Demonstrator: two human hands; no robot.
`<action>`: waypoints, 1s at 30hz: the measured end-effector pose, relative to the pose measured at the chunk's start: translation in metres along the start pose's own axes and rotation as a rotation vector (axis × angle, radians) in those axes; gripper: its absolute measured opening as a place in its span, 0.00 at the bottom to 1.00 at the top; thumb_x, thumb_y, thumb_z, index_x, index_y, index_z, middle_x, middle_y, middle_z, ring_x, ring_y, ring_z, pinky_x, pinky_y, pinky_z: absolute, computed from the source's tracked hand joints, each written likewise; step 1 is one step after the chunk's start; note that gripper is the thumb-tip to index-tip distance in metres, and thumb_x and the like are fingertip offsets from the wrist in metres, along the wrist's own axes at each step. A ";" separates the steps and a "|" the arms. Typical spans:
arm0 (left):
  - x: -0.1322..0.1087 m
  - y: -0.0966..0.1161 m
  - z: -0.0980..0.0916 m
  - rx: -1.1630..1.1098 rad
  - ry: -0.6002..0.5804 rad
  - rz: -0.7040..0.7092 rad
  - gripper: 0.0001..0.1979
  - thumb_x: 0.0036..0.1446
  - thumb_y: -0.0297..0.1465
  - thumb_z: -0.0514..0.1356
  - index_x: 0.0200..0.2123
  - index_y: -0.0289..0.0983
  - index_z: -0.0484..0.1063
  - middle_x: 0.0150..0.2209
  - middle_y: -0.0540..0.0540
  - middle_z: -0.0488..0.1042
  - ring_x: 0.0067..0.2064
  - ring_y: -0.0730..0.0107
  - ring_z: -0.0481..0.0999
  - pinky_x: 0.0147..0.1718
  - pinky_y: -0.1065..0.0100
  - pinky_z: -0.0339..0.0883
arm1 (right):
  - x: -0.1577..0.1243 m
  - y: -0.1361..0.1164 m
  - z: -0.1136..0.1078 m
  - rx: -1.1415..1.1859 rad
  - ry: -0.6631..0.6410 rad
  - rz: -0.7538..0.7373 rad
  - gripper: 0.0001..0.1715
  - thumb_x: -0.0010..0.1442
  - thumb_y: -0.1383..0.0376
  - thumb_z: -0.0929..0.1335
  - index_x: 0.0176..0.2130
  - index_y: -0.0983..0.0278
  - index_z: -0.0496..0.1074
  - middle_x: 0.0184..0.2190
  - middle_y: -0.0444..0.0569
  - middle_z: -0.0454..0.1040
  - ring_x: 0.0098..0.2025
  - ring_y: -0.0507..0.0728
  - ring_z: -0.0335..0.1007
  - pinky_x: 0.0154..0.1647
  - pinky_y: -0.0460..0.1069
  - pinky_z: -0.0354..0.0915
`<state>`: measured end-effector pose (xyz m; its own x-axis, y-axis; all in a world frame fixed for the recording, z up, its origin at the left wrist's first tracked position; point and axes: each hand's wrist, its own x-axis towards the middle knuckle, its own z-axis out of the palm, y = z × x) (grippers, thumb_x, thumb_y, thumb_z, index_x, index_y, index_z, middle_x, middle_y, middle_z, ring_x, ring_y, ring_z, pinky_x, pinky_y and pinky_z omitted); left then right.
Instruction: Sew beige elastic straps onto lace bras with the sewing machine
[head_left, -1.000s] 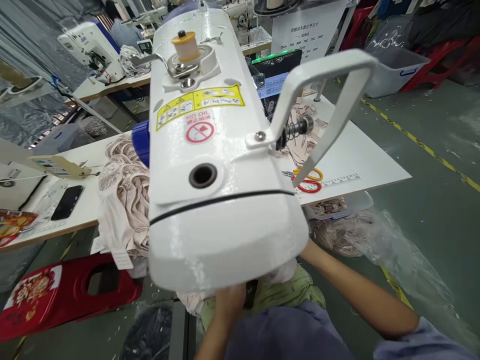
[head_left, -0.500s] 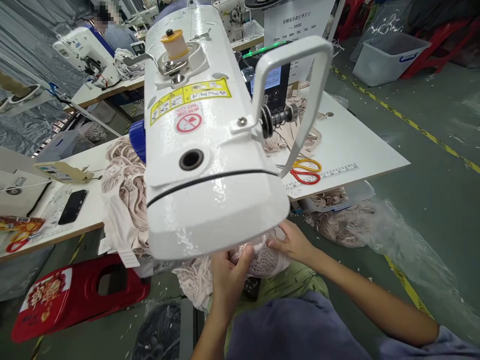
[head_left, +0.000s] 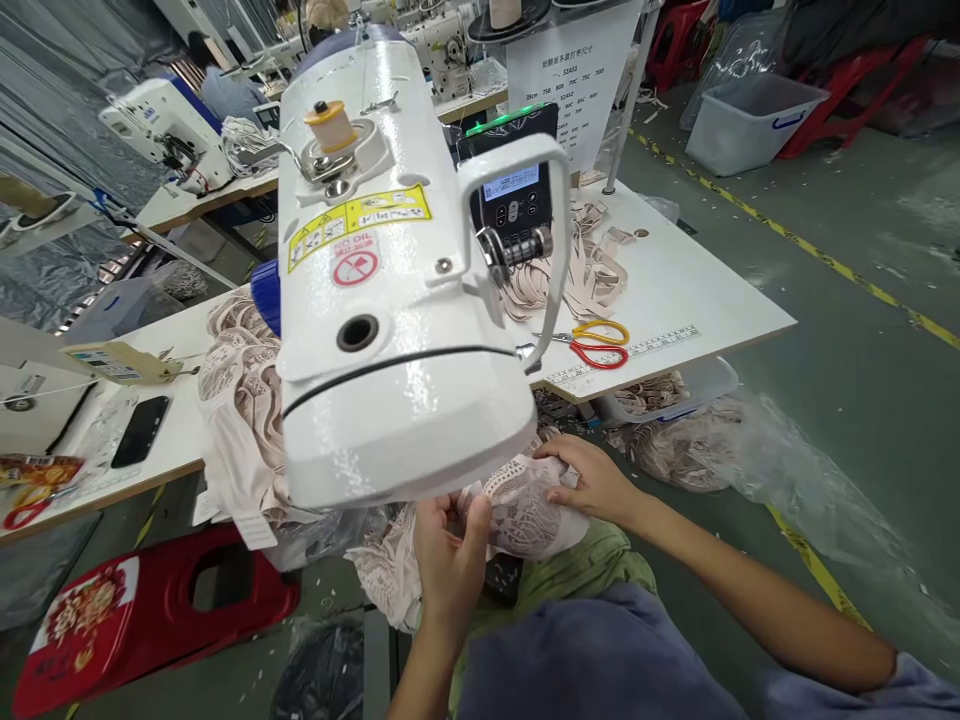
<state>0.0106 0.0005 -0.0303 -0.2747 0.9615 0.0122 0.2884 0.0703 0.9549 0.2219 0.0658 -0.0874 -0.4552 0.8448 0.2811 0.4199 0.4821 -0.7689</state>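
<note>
A pale pink lace bra [head_left: 529,510] lies in my lap, just below the front end of a white sewing machine [head_left: 405,430]. My left hand [head_left: 452,545] pinches the bra's left edge, thumb up, with some fingertips hidden under the machine head. On the other side my right hand [head_left: 592,480] grips the lace cup between thumb and fingers. More lace fabric [head_left: 394,570] hangs to the left of my left hand. The machine's needle area is hidden behind its head.
Scissors [head_left: 600,345] with red and yellow handles lie on the white table [head_left: 697,270], near beige straps [head_left: 592,270]. A bra pile [head_left: 247,400] sits left of the machine. A red stool [head_left: 150,610] and a phone [head_left: 140,432] are farther left.
My view has shifted, so the machine appears a little farther left and more of the bra shows. Both hands keep hold of it; my right hand has turned slightly over the cup.
</note>
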 end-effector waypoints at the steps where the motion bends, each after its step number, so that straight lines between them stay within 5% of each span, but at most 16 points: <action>1: -0.001 0.001 0.000 -0.020 0.002 -0.005 0.17 0.59 0.43 0.61 0.43 0.38 0.64 0.27 0.52 0.69 0.27 0.71 0.70 0.26 0.72 0.62 | -0.001 0.001 -0.001 -0.014 -0.001 -0.019 0.45 0.60 0.32 0.54 0.44 0.65 0.73 0.36 0.57 0.78 0.38 0.62 0.75 0.37 0.53 0.68; 6: 0.006 -0.002 -0.004 -0.134 -0.019 -0.034 0.17 0.61 0.44 0.59 0.45 0.39 0.64 0.32 0.48 0.73 0.32 0.68 0.74 0.31 0.70 0.67 | -0.009 0.007 -0.018 -0.071 -0.074 -0.129 0.40 0.67 0.39 0.50 0.44 0.64 0.73 0.33 0.56 0.77 0.33 0.60 0.72 0.33 0.53 0.66; 11: 0.020 0.000 -0.012 -0.200 -0.163 -0.112 0.13 0.58 0.43 0.60 0.36 0.39 0.73 0.29 0.47 0.77 0.33 0.64 0.77 0.34 0.66 0.71 | -0.021 -0.022 -0.028 -0.002 -0.075 -0.012 0.35 0.71 0.47 0.50 0.28 0.62 0.71 0.21 0.48 0.71 0.24 0.55 0.66 0.27 0.49 0.61; 16: -0.004 0.018 -0.018 -0.371 -0.809 -0.305 0.12 0.54 0.39 0.66 0.23 0.39 0.78 0.21 0.47 0.77 0.24 0.61 0.78 0.25 0.63 0.70 | -0.046 -0.068 0.001 0.263 -0.769 -0.113 0.29 0.70 0.52 0.57 0.28 0.60 0.74 0.23 0.45 0.74 0.26 0.53 0.70 0.30 0.47 0.63; 17: -0.008 0.019 -0.022 -0.460 -0.831 -0.349 0.12 0.54 0.38 0.67 0.22 0.39 0.78 0.21 0.47 0.76 0.22 0.62 0.77 0.23 0.64 0.69 | -0.051 -0.067 0.006 0.270 -0.817 -0.078 0.28 0.69 0.52 0.58 0.27 0.60 0.75 0.23 0.45 0.74 0.26 0.53 0.70 0.30 0.47 0.64; 19: -0.004 0.017 -0.037 -0.661 -0.627 -0.431 0.12 0.54 0.36 0.68 0.21 0.36 0.77 0.20 0.46 0.76 0.20 0.66 0.75 0.22 0.66 0.67 | -0.057 -0.056 0.011 0.215 -0.699 0.070 0.28 0.69 0.50 0.57 0.28 0.60 0.74 0.25 0.46 0.75 0.28 0.55 0.71 0.31 0.48 0.66; 21: 0.013 0.009 -0.066 -0.827 -0.154 -0.430 0.14 0.56 0.33 0.67 0.20 0.35 0.74 0.18 0.49 0.72 0.19 0.72 0.72 0.22 0.70 0.67 | -0.056 -0.037 0.007 0.131 -0.519 0.203 0.30 0.69 0.49 0.55 0.31 0.60 0.74 0.27 0.49 0.75 0.31 0.57 0.73 0.33 0.49 0.68; 23: 0.035 -0.001 -0.102 -0.889 0.081 -0.385 0.16 0.62 0.32 0.62 0.22 0.37 0.69 0.16 0.55 0.62 0.18 0.77 0.67 0.23 0.73 0.67 | -0.051 -0.022 -0.003 0.081 -0.484 0.217 0.29 0.68 0.48 0.56 0.31 0.59 0.75 0.27 0.50 0.75 0.32 0.59 0.73 0.36 0.52 0.70; 26: 0.061 -0.015 -0.152 -0.955 0.328 -0.351 0.16 0.68 0.28 0.53 0.25 0.37 0.64 0.16 0.58 0.55 0.17 0.80 0.60 0.20 0.78 0.61 | -0.041 -0.016 -0.020 0.070 -0.551 0.158 0.27 0.66 0.46 0.60 0.28 0.58 0.76 0.27 0.50 0.74 0.34 0.60 0.74 0.44 0.54 0.72; 30: 0.066 -0.026 -0.191 -0.993 0.534 -0.330 0.19 0.71 0.25 0.43 0.26 0.37 0.61 0.16 0.58 0.53 0.15 0.81 0.56 0.18 0.81 0.56 | -0.036 -0.023 -0.034 0.113 -0.443 0.324 0.30 0.61 0.40 0.61 0.31 0.58 0.79 0.40 0.56 0.78 0.47 0.63 0.76 0.48 0.53 0.73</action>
<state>-0.1907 0.0114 0.0022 -0.6200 0.6854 -0.3819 -0.6457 -0.1692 0.7446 0.2552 0.0325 -0.0604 -0.6135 0.7556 -0.2296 0.5177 0.1651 -0.8395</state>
